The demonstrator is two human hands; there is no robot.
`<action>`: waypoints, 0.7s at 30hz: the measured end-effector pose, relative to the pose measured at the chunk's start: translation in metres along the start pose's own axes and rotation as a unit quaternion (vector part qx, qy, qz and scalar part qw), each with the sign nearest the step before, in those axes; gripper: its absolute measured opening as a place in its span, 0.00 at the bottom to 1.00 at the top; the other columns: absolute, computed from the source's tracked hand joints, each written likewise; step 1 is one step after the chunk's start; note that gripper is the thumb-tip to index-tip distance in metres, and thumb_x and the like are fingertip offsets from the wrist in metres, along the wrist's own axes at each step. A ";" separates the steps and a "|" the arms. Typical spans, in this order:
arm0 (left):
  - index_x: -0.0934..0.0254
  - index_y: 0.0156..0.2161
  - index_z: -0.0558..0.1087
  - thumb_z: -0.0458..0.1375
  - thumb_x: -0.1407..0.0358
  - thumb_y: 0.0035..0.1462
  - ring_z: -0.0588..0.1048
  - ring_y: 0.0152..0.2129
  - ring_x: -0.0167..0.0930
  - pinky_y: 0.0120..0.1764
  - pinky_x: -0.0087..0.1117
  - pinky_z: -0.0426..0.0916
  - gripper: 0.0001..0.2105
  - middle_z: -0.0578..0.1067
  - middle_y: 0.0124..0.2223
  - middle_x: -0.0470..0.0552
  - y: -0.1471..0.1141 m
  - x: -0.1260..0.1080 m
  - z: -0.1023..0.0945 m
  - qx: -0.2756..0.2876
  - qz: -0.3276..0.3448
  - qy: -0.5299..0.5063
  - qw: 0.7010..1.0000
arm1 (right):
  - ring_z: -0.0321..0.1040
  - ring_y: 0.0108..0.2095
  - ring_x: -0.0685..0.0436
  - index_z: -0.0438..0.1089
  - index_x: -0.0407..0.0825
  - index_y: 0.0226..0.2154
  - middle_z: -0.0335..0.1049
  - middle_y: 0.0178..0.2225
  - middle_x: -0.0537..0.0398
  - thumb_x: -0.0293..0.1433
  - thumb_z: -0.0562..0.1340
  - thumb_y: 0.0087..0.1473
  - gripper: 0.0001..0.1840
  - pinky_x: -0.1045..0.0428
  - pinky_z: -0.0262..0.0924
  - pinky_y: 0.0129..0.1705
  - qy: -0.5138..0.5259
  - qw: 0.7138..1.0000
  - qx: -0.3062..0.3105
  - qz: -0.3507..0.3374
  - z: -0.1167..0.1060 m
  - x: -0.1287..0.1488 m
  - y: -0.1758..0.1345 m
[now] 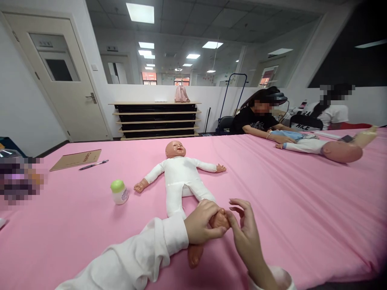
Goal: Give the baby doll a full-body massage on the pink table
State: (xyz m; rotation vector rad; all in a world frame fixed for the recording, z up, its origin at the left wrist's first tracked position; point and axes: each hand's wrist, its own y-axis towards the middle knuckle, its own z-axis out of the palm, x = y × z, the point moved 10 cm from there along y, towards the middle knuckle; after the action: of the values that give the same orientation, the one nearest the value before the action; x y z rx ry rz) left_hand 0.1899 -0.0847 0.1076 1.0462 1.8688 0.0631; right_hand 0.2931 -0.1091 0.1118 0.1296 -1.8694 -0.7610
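A baby doll (182, 171) with a white cloth body lies on its back on the pink-covered table (90, 225), head away from me and arms spread. My left hand (201, 223) is wrapped around one of its feet (220, 220), thumb under the sole. At the toes of that foot, my right hand (246, 229) has its thumb touching or very near, with the other fingers curved and apart. The doll's other foot (195, 255) shows below my left wrist. Left of the doll stands a small white jar (120, 193) with a green lid.
A brown notebook (75, 159) and a pen (93, 164) lie at the far left. Across the table on the right, a person (256, 117) wearing a headset handles another doll (341, 151). A bottle (365, 137) lies beyond that doll's head. Shelving (157, 121) stands behind the table.
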 end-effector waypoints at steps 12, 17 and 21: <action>0.64 0.29 0.63 0.39 0.54 0.61 0.64 0.33 0.28 0.43 0.33 0.62 0.19 0.63 0.33 0.50 -0.014 0.013 0.005 -0.127 -0.137 -0.291 0.938 | 0.51 0.57 0.44 0.49 0.50 0.54 0.50 0.58 0.44 0.39 0.48 0.60 0.22 0.45 0.55 0.54 0.130 0.990 0.016 0.056 0.046 0.003 -0.045; 0.65 0.37 0.67 0.46 0.60 0.59 0.61 0.43 0.33 0.49 0.36 0.58 0.12 0.65 0.40 0.53 -0.017 -0.015 0.008 -0.093 -0.079 -0.232 0.965 | 0.62 0.49 0.42 0.59 0.48 0.44 0.61 0.49 0.44 0.40 0.51 0.58 0.15 0.43 0.61 0.47 0.182 0.976 -0.106 0.059 0.018 -0.004 -0.047; 0.64 0.43 0.66 0.53 0.66 0.52 0.60 0.46 0.34 0.52 0.37 0.55 0.11 0.65 0.45 0.52 -0.020 -0.024 0.011 -0.093 -0.049 -0.182 0.978 | 0.66 0.44 0.43 0.63 0.49 0.37 0.66 0.43 0.48 0.44 0.52 0.56 0.17 0.45 0.63 0.44 0.268 0.949 -0.115 0.122 0.016 -0.025 -0.046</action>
State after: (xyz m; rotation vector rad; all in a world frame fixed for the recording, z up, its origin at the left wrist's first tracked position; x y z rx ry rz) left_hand 0.1893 -0.1177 0.1096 0.7764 1.5456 -0.0105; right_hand 0.2780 -0.1279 0.0629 -0.0432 -1.2427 -0.6818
